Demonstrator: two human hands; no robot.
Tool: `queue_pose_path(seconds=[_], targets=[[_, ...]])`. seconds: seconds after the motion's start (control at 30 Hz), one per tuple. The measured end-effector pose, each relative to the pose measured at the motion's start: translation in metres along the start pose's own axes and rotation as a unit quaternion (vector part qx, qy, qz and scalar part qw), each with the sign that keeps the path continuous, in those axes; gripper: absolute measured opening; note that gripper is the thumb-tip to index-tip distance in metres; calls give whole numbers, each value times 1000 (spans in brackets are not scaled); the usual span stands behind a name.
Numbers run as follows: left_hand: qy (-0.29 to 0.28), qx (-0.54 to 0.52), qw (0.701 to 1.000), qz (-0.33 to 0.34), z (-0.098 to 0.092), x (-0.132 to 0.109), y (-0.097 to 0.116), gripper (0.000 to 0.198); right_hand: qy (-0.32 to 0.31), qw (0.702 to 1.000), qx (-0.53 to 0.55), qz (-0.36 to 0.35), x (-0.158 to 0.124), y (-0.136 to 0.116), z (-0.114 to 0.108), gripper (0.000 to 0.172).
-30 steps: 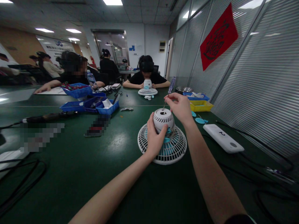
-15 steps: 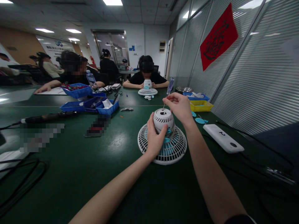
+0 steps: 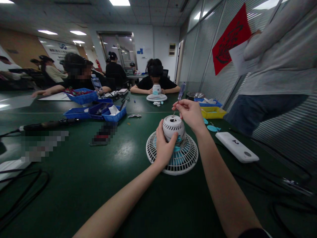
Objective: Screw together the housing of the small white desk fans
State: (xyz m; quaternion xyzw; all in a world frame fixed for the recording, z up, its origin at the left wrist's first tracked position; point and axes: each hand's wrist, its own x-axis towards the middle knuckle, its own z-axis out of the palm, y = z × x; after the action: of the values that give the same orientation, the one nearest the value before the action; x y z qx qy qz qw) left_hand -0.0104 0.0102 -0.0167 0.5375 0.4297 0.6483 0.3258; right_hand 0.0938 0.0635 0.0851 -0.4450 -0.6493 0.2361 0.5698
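Observation:
A white fan (image 3: 173, 129) with a round slotted housing stands face down on the green table, its wide grille at the bottom and pale blue blades showing through. My left hand (image 3: 165, 145) is wrapped round the left and near side of the housing. Above it, my right hand (image 3: 189, 112) pinches a screwdriver (image 3: 181, 91) with a clear purplish handle. The screwdriver's thin shaft slants down, its tip at the opening in the top of the housing. Whether a screw sits under the tip is too small to tell.
Blue trays (image 3: 115, 114) of parts lie at the left, a yellow tray (image 3: 213, 112) at the right, near light blue pieces (image 3: 212, 128) and a white power bank-like box (image 3: 237, 147). People sit across the table (image 3: 99, 185); another person (image 3: 279, 62) stands at the right.
A person in grey holding a paper has come into view at the right. My right fingers have shifted slightly on the screwdriver. The fan and my left hand have stayed in place.

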Motion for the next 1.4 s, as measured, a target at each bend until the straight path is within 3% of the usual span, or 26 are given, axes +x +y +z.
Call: queue_pose_path(seconds=[0.37,0.63,0.87,1.2,1.4], targets=[[-2,-2,1000,0,-1,0,2,66,29,993,-102,-45,0,2,-2,13],[-4,-16,1000,-4,-1,0,1,67,26,997,-55,-39,1,5,0,19],[-5,-8,1000,-5,0,0,1,67,13,1000,-6,-8,-1,1,1,11],[-3,-5,1000,6,0,0,-1,67,28,995,-82,-42,1,5,-1,14],[-1,-14,1000,4,-1,0,-1,65,36,998,-30,-29,1,7,0,20]])
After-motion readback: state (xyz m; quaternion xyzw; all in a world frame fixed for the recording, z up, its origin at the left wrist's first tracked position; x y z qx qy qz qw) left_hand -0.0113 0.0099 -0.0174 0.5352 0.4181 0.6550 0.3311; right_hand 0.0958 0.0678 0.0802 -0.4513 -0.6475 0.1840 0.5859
